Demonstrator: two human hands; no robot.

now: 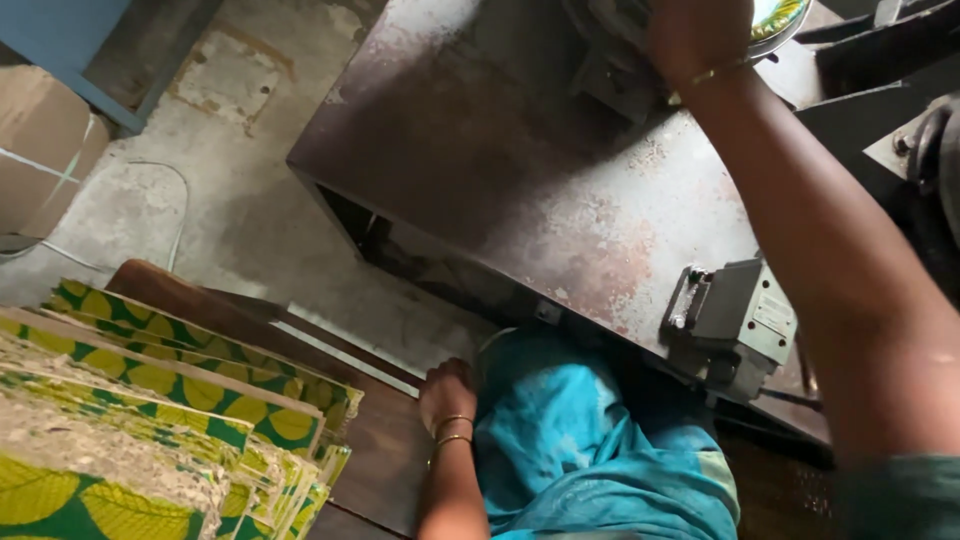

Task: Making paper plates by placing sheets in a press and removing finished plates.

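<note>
My right hand [698,35] reaches far up to the dark press parts at the top edge, next to a green and yellow leaf-print plate [778,16]. Its fingers are hidden, so what it grips cannot be told. My left hand [446,392], with two thin bangles on the wrist, rests knuckles-up on a dark wooden bench [385,440] beside my knee, fingers curled and nothing seen in them. A fanned stack of leaf-print paper sheets [150,420] lies on the bench to the left of that hand, a short gap away.
A rusty metal machine table [520,170] fills the middle, with a grey switch box [735,320] bolted to its near edge. Blue cloth [590,450] covers my lap. A cardboard box [40,150] and a white cable [170,220] lie on the concrete floor at left.
</note>
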